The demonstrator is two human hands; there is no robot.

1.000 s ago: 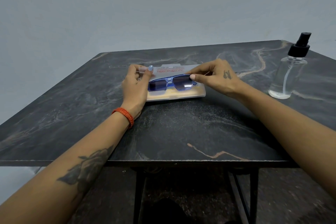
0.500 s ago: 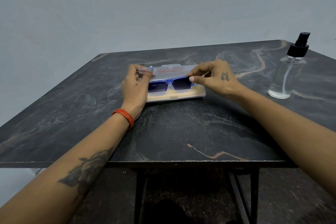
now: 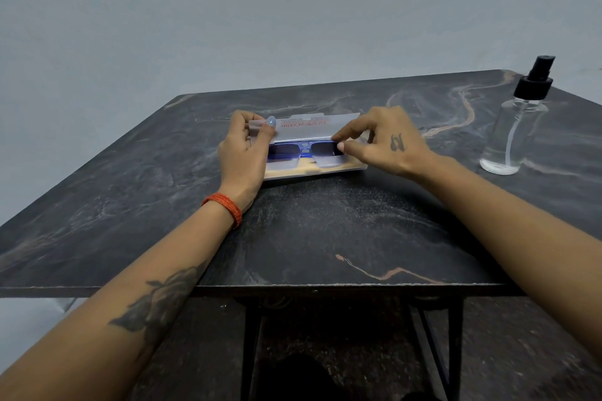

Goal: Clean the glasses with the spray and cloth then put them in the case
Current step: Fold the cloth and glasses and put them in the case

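Note:
The blue-framed glasses (image 3: 299, 150) with dark lenses lie folded inside a translucent case (image 3: 312, 169) in the middle of the dark marble table (image 3: 325, 231). The case's lid (image 3: 303, 130), with red lettering, is tipped forward over the glasses and hides their upper part. My left hand (image 3: 242, 148) pinches the lid's left end. My right hand (image 3: 382, 143) pinches the lid's right front edge between thumb and forefinger. A pale beige layer, perhaps the cloth, shows along the case's bottom. The clear spray bottle (image 3: 518, 127) with a black pump stands at the table's right.
A plain grey wall rises behind the table. The table's near edge (image 3: 293, 286) runs under my forearms, with black legs below it. The spray bottle is the only other thing on the tabletop.
Both hands have drawn the lid forward and down over the glasses, which were fully in view a second ago. The bottle has not moved.

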